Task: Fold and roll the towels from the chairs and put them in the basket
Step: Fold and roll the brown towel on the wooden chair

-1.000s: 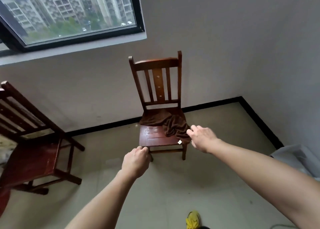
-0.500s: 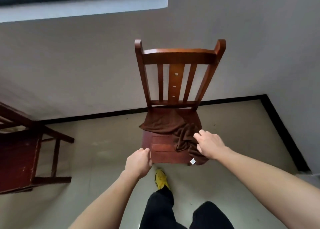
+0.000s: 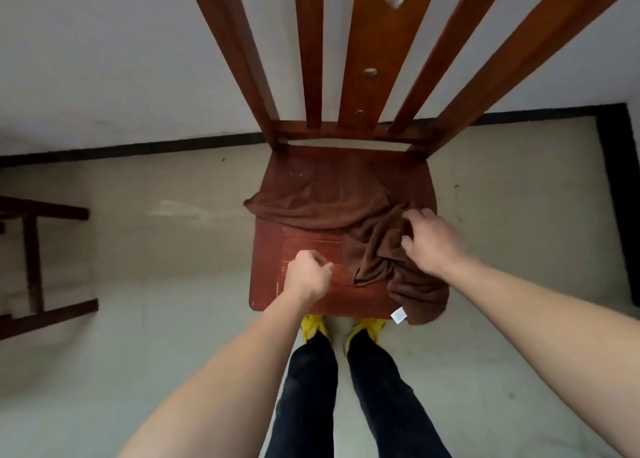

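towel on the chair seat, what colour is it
Dark brown towel, seen in the head view.

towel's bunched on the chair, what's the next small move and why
Probably move the left hand right to pinch the towel at its near edge. The right hand grips the bunched part, but the left hovers over bare seat holding nothing; two grips would let the towel lift clear.

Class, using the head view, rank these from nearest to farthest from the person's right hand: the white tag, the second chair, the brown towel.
1. Brown towel: on the seat, under the right hand and touching it.
2. White tag: on the towel's hanging corner, at the seat's front edge.
3. Second chair: far left, across the floor.
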A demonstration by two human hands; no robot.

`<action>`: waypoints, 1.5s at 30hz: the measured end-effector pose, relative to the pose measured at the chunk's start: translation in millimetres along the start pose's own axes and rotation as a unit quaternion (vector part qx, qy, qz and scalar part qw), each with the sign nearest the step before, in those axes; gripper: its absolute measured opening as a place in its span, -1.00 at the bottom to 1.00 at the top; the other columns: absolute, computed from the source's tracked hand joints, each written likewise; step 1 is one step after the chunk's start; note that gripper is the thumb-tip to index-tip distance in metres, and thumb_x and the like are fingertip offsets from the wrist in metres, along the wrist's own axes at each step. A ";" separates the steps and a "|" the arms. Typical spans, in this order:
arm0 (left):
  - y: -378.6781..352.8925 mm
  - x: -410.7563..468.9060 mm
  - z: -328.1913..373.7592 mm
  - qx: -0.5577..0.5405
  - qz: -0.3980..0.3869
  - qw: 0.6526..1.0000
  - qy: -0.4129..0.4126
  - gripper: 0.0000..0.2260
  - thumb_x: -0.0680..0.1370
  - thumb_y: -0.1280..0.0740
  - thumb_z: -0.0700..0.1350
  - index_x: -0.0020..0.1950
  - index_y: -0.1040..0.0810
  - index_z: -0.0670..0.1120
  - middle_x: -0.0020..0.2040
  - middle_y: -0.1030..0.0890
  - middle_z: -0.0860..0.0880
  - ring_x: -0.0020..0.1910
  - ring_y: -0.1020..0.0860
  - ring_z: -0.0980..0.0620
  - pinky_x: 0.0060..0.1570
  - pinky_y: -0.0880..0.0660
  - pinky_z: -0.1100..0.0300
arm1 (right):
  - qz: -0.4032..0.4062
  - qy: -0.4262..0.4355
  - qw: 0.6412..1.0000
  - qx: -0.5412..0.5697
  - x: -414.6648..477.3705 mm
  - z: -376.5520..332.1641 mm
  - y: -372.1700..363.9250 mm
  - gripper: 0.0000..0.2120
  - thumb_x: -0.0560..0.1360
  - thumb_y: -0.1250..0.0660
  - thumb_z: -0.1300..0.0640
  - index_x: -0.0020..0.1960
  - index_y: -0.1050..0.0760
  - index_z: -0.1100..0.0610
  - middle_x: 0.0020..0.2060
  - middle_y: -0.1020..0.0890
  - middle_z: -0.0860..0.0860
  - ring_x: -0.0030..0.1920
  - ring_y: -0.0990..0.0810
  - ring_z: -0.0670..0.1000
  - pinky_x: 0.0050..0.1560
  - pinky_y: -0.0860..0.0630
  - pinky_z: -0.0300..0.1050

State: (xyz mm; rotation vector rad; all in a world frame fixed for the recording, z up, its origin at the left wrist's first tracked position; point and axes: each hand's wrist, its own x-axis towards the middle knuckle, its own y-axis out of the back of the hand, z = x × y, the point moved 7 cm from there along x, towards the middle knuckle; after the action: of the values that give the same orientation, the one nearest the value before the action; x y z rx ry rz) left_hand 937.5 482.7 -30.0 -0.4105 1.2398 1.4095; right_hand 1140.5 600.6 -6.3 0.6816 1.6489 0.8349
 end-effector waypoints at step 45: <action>11.5 87.3 -59.4 0.145 0.138 0.978 -0.052 -0.95 0.42 -0.28 -0.09 -0.19 -0.42 -0.03 -0.16 -0.59 -0.09 -0.13 -0.53 -0.19 -0.20 -0.47 0.06 | 0.136 -0.333 0.791 0.495 107.9 48.8 -37.3 -0.76 0.56 -0.26 0.12 0.19 -0.53 0.12 -0.06 -0.61 0.01 -0.11 -0.60 0.05 -0.03 -0.62 -0.02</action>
State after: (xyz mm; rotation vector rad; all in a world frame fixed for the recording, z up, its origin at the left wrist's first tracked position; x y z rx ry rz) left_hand 879.3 479.5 -118.8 0.0385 1.4300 1.4315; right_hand 1163.6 672.8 -104.6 1.7447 1.2277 -0.2125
